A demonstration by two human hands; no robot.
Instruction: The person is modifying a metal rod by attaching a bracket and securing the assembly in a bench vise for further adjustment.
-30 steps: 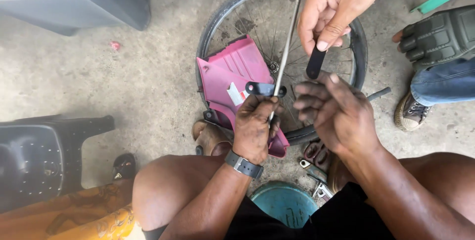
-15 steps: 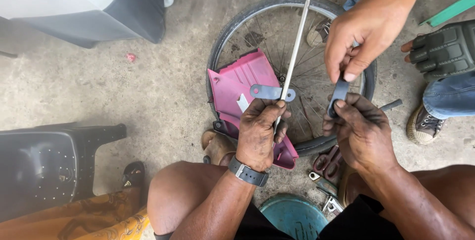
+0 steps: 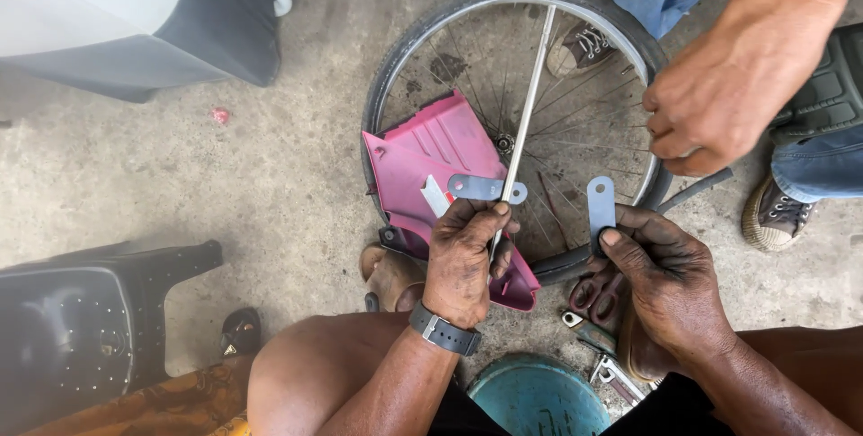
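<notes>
My left hand (image 3: 466, 261) grips a long thin metal rod (image 3: 529, 103) that slants up over a spoked wheel (image 3: 503, 58) lying on the concrete. A small grey slotted metal bracket (image 3: 485, 188) sits on the rod just above my fingers. My right hand (image 3: 665, 283) pinches a second flat grey metal plate (image 3: 600, 207) with a hole near its top, held upright. Another person's hand (image 3: 719, 103) hovers at the upper right, fingers curled, a little above my right hand. A pink plastic cover (image 3: 422, 166) lies on the wheel under my left hand.
A grey and white vehicle body panel (image 3: 135, 13) fills the upper left. A black seat (image 3: 81, 328) lies at lower left. A teal round lid (image 3: 539, 400) and red-handled pliers (image 3: 598, 297) sit between my knees. The other person's shoes (image 3: 778, 211) stand at right.
The other person's hand has let go of the flat plate and drawn back up and right. My right hand now holds that plate alone. My left hand stays on the rod.
</notes>
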